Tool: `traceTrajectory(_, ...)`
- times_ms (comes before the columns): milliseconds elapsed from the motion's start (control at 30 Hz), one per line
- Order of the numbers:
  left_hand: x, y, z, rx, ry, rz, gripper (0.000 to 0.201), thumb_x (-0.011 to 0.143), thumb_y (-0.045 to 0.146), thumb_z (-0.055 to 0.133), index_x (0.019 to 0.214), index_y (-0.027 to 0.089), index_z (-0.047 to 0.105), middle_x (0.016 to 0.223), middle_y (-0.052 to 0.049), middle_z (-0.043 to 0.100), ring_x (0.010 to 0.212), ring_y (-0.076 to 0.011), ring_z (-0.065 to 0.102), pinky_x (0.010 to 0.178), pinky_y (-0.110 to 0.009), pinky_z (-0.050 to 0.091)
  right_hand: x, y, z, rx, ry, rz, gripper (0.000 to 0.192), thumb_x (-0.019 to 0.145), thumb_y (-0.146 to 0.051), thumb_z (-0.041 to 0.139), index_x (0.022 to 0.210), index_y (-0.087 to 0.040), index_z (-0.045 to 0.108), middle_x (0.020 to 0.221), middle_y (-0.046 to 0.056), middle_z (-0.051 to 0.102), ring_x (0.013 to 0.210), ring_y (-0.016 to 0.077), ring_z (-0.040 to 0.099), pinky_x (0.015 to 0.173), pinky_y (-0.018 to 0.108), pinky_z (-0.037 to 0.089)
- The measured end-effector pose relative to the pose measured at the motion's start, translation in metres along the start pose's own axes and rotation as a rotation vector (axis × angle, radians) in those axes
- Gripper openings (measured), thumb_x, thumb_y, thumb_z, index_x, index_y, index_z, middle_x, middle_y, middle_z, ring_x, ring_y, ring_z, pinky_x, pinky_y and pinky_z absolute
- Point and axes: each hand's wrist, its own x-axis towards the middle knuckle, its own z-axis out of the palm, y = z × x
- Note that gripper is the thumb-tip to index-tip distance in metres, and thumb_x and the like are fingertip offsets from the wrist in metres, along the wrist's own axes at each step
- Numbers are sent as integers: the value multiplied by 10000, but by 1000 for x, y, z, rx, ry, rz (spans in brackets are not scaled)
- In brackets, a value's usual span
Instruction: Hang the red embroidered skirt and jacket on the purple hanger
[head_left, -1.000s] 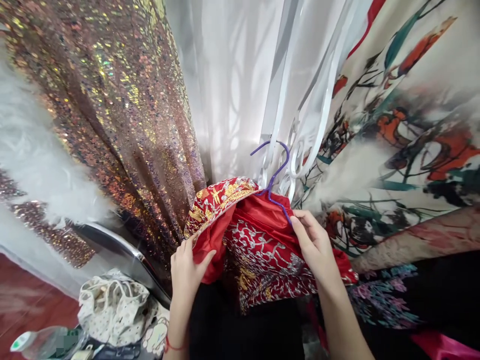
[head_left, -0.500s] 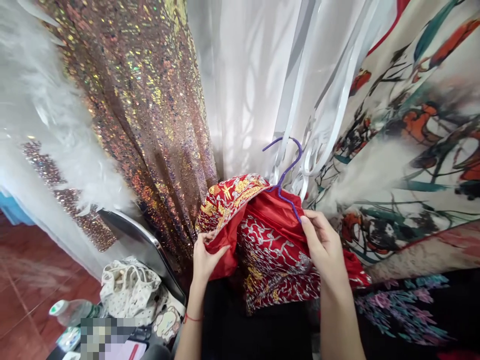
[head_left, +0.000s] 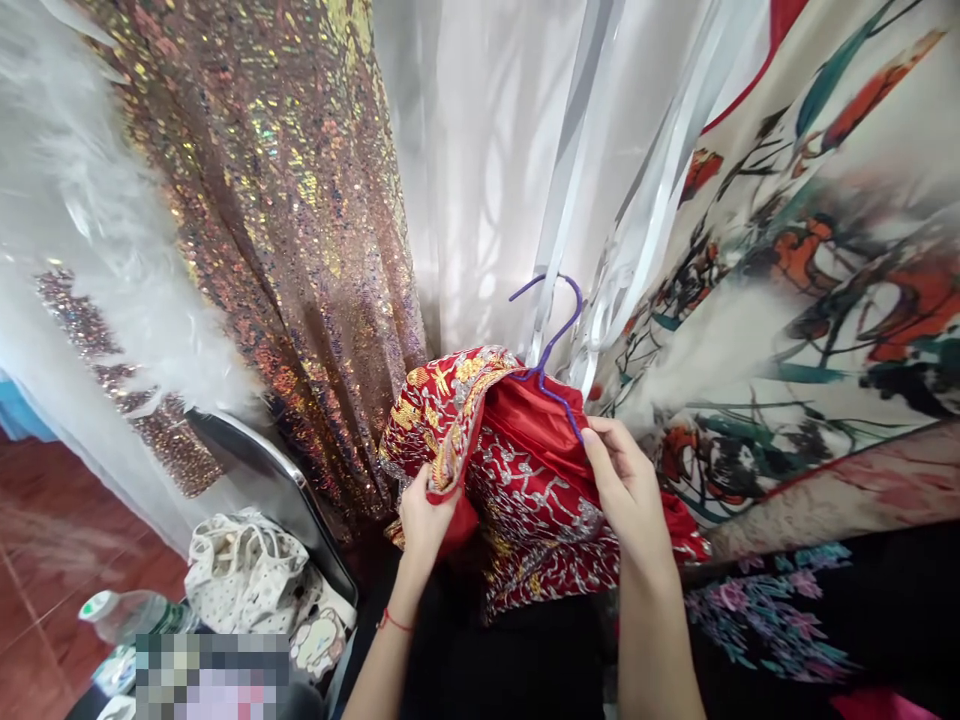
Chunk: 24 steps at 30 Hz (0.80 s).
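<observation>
Two hands dress a red embroidered garment (head_left: pixel 525 480) onto a purple wire hanger (head_left: pixel 551 350). Left hand (head_left: pixel 424 515) fingers pinch the gold-trimmed edge; right hand (head_left: pixel 622 485) fingers clamp cloth just below the hanger's arm. Best kept taut between both grips.

The red satin garment with gold and silver embroidery (head_left: pixel 525 480) hangs on a thin purple wire hanger (head_left: pixel 551 345). Left of it, a bronze-gold sequin dress (head_left: pixel 270 230) and fluffy white feather trim (head_left: pixel 112 260); right, cream fabric printed with orange and teal brushwork (head_left: pixel 810 300).

Sequined dress (head_left: pixel 285 250) left, printed fabric (head_left: pixel 787 300) right, pale curtain (head_left: pixel 487 180) behind; seemingly narrow gap above the purple hanger (head_left: pixel 551 340).
</observation>
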Motion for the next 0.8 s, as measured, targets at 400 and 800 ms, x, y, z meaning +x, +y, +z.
traceTrajectory(400, 139, 79, -115, 271, 641, 236, 30, 797, 228, 557, 824, 224, 573, 783, -24, 636, 750, -206, 568, 651, -287, 301, 17, -13, -36, 74, -102, 77, 310, 858, -547, 659, 882, -238, 671, 862, 32, 691, 822, 204, 623, 756, 289, 508)
traceTrajectory(800, 160, 47, -92, 719, -47, 80, 261, 903, 296, 545, 1138, 213, 621, 1142, -108, 721, 1081, -289, 660, 830, -343, 437, 21, -6, -62, -223, -156, 30, 316, 938, -541, 539, 958, -247, 653, 903, 24, 672, 839, 203, 603, 773, 315, 466)
